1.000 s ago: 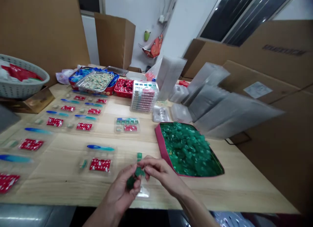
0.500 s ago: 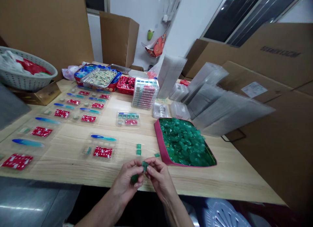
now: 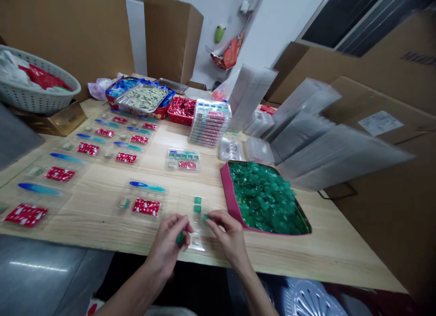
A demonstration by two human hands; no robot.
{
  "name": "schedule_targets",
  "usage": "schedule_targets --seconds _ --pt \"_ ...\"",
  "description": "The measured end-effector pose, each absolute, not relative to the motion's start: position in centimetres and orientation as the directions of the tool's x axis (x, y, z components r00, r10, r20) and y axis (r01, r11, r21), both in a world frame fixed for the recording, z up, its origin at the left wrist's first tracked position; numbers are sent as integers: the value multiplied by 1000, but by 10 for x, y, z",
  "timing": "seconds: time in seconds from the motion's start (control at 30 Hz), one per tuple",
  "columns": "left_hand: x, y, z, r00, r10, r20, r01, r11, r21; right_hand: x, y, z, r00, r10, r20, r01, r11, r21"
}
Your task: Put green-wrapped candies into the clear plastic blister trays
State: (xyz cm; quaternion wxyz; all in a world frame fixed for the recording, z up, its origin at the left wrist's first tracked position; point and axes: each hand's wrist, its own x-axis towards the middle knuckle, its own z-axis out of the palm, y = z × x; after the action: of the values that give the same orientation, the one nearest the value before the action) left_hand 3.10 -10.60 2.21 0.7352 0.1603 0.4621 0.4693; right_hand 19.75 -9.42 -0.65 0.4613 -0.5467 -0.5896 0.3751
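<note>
My left hand (image 3: 167,238) is closed around a dark green piece (image 3: 180,238), partly hidden by the fingers. Between the thumb and fingers of my right hand (image 3: 229,238) is a small green square piece (image 3: 206,218). Under and between both hands lies a clear plastic tray (image 3: 196,244), whose upper slots hold two green squares (image 3: 197,209). Right of it stands a pink-sided tin (image 3: 229,184) heaped with translucent green pieces (image 3: 265,198). To the left sits another clear tray with a blue stick-shaped item (image 3: 147,186) and a red printed packet (image 3: 146,206).
More clear trays with red packets (image 3: 59,174) cover the table's left side. A filled tray (image 3: 184,159) lies mid-table, before a stack of filled trays (image 3: 209,124). Tall stacks of clear plastic (image 3: 340,157) stand at right. A perforated basket (image 3: 37,98) is far left.
My hands have moved apart. My right hand has brought a green square over the clear tray, while the left has drawn back leftward with its green piece. The view has shifted slightly.
</note>
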Motion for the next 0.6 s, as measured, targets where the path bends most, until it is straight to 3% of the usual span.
schedule_targets --seconds 0.27,0.47,0.6 --pt "20 -101 4 179 760 -625 -664 562 493 185 -84 -17 -207 946 249 545 323 -774" --pt "19 -100 2 222 756 -616 -671 577 466 185 -78 -18 -347 903 254 623 425 -657" --pt "19 -100 4 228 748 -624 -646 595 477 185 -78 -11 -339 912 230 635 402 -660"
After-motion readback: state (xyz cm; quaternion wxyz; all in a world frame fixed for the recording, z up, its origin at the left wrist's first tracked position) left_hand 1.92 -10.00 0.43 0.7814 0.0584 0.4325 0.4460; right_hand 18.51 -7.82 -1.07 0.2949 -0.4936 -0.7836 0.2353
